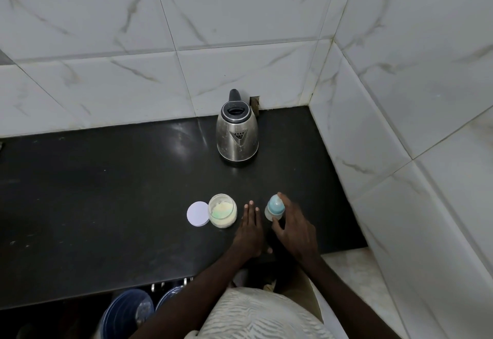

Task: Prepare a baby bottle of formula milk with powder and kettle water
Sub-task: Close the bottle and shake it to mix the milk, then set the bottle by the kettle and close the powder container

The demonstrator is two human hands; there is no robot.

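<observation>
A small baby bottle [274,207] with a blue cap stands on the black counter [106,192]. My right hand [292,228] curls around it, thumb on its near side and fingers on its far right side. Flat on the counter just left of the bottle lies my left hand [250,228], fingers together and holding nothing. An open clear jar of pale powder [222,211] stands left of that hand, with its white round lid [198,214] lying beside it. A steel kettle [237,133] with a black lid and handle stands at the back near the wall.
White marble-look tiled walls [400,98] close off the back and right of the counter. Blue buckets [128,312] sit on the floor below the counter's front edge. A small wall opening [254,103] is behind the kettle.
</observation>
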